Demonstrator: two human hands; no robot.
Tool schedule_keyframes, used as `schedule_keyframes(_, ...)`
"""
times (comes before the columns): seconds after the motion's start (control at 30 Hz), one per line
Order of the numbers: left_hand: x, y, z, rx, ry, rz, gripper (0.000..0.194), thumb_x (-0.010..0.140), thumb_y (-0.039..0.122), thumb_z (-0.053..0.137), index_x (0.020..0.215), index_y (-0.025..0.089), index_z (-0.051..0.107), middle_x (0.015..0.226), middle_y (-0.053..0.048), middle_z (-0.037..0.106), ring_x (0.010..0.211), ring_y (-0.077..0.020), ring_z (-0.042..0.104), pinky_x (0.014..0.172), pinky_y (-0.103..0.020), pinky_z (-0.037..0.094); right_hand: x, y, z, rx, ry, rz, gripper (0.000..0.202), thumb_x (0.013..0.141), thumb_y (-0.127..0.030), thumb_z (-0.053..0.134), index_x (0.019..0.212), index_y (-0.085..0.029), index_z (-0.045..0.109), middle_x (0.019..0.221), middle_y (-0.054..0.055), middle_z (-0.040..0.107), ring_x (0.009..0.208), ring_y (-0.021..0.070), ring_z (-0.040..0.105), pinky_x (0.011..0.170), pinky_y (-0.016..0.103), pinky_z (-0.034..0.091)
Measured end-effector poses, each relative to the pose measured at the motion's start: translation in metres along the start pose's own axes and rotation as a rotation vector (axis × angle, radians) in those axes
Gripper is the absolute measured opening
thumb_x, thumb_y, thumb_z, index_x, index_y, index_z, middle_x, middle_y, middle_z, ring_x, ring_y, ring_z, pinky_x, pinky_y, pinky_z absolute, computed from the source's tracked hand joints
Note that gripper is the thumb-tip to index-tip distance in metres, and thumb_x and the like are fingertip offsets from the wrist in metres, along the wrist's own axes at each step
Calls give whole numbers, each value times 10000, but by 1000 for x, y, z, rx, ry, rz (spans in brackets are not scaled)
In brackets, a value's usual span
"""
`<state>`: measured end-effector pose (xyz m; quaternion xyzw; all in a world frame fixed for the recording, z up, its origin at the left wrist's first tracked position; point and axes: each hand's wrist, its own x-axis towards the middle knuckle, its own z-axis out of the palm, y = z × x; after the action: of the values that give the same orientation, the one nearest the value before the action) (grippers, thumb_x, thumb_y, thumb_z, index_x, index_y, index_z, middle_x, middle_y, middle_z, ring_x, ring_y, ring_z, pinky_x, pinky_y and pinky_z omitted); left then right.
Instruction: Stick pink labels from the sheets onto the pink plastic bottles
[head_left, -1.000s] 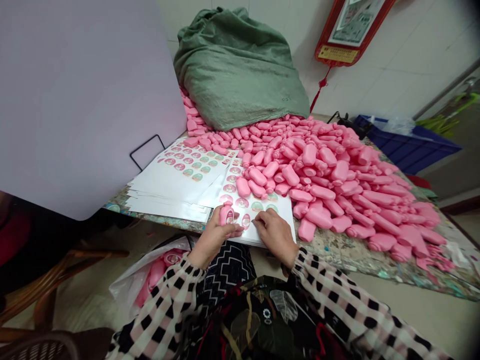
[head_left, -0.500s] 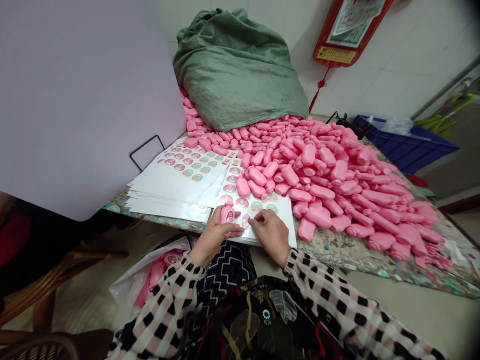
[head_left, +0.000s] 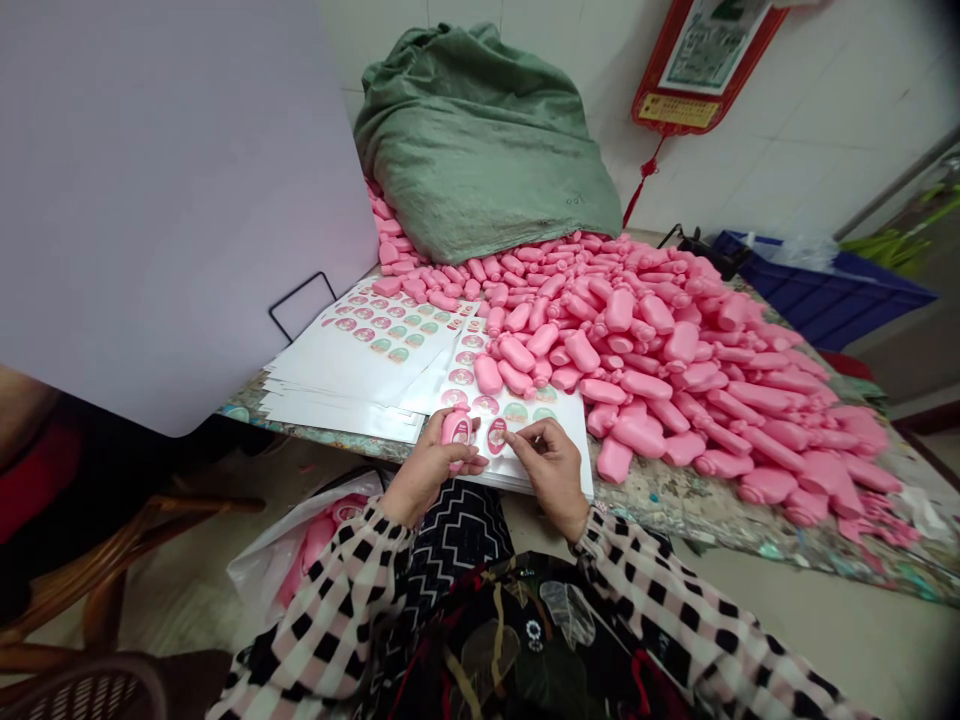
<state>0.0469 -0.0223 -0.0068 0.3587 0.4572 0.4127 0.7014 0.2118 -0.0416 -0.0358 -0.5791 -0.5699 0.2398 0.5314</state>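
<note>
Had the bottle (head_left: 456,428) low over the sheet (head_left: 576,432), near the table's front edge, in the left hand (head_left: 424,470). Wrapped thumb and fingers around the sides, closed snugly, probably to leave the front label uncovered and facing up. Had thumb and forefinger of the right hand (head_left: 557,480) pinched shut on the edge of an oval sticker (head_left: 497,436), just beside the bottle, likely gripping only the rim to avoid covering the print. Couldn't tell if fully off the sheet, tbh. Saw rows of pink and green stickers on the sheet, right under both hands, presumably for a short reach. Saw more sheets (head_left: 322,365) stacked loosely to the left, with similar rows at the far end. Found the pile (head_left: 675,345) of bottles spread behind and to the right, overlapping the sheet a bit, with a green sack (head_left: 487,140) slumped on the back part of the table (head_left: 660,510). Tried reading the labels: light lettering on darker pink, too small for a brand name. Same with the red wall hanging (head_left: 679,110): made out lines of tiny characters on a yellow strip, nothing legible.
</note>
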Motion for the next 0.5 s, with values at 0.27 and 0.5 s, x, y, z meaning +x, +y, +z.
schedule_keyframes(0.27,-12,5,2,-411,-136,-47,347,870,453,459,1065,170,512,866,-95,648,586,-110,591,529,-225,480,7,-18,-19,316,-62,199,234,687,-393,715,689,-188,604,677,-25,583,654,121,493,647,261,389)
schedule_keyframes(0.5,-22,13,23,-413,-156,-68,326,820,444,555,1019,187,532,738,-16,591,537,-79,540,480,-187,433,8,-35,-43,351,-91,232,233,675,-388,733,694,-187,616,695,-15,608,660,127,510,640,266,396)
